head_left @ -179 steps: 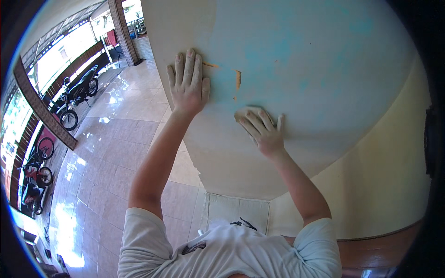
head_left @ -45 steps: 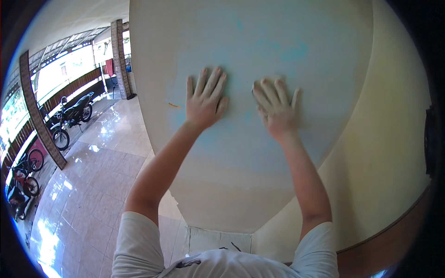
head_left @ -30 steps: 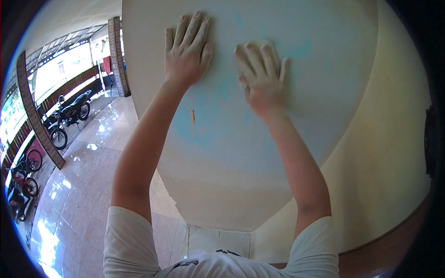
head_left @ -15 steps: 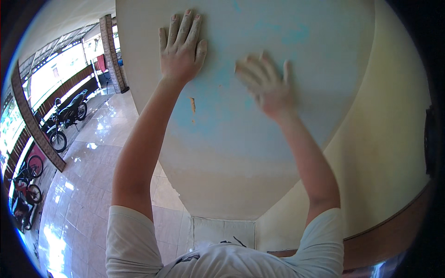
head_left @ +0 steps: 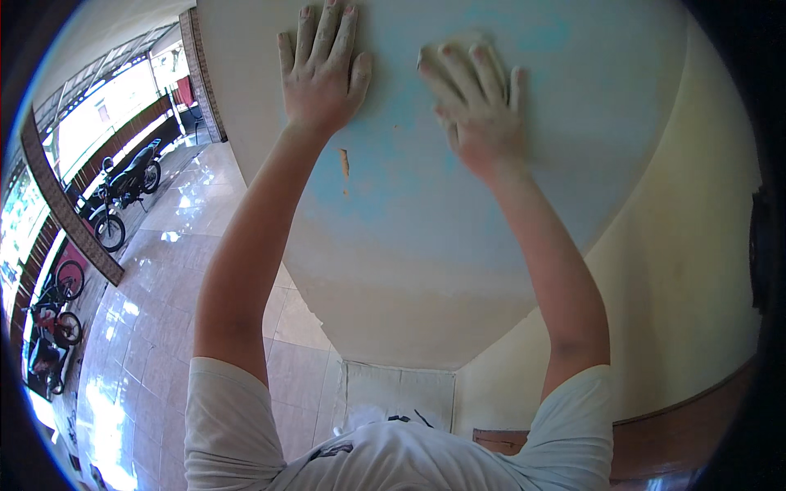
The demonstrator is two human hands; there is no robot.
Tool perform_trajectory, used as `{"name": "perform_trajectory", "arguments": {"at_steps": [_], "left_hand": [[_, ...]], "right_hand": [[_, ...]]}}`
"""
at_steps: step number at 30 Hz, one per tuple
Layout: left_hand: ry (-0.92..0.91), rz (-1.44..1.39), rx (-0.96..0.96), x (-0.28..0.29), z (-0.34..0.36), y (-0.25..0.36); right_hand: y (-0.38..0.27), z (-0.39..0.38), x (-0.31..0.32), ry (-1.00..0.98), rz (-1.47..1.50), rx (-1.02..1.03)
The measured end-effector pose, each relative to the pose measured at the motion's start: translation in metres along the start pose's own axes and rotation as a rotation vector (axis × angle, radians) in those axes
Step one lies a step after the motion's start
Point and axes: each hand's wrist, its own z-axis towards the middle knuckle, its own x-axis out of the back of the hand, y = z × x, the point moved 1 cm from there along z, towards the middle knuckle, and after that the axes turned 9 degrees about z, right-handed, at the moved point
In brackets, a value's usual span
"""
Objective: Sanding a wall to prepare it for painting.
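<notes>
My left hand (head_left: 319,86) lies flat against a pale painted wall panel (head_left: 409,270), its fingers spread and coated with whitish dust. To its right, my right hand (head_left: 487,123) is pressed flat on the same surface, fingers stretched out and dusty too. A thin beige edge (head_left: 472,38) shows just beyond the right fingertips; what it belongs to is mostly hidden by the hand. Faded turquoise patches (head_left: 352,184) mark the panel around both hands. Below my left hand is a narrow brown chipped spot (head_left: 344,162).
A cream wall (head_left: 655,311) curves along the right, with brown wood (head_left: 688,425) low down. Glossy floor tiles (head_left: 155,311) spread to the left. Beyond them stand a motorcycle (head_left: 123,188), bicycles (head_left: 61,303) and a patterned pillar (head_left: 65,196).
My right hand has slid upward on the panel and is less blurred. The left hand stays flat in its place, while the whole view has shifted slightly.
</notes>
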Motion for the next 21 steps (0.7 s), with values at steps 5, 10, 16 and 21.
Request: {"name": "perform_trajectory", "arguments": {"at_steps": [5, 10, 16, 21], "left_hand": [[0.170, 0.005, -0.070, -0.018, -0.037, 0.002], [0.130, -0.013, -0.099, -0.021, -0.068, 0.011], [0.014, -0.032, -0.158, -0.027, -0.122, 0.024], [0.014, -0.019, -0.208, -0.034, -0.161, 0.024]], "right_hand": [[-0.030, -0.102, -0.022, -0.157, 0.119, 0.081], [-0.068, -0.228, -0.060, -0.198, 0.153, 0.130], [-0.107, -0.310, -0.051, -0.405, 0.281, 0.042], [-0.096, -0.317, -0.025, -0.411, 0.397, -0.171]]}}
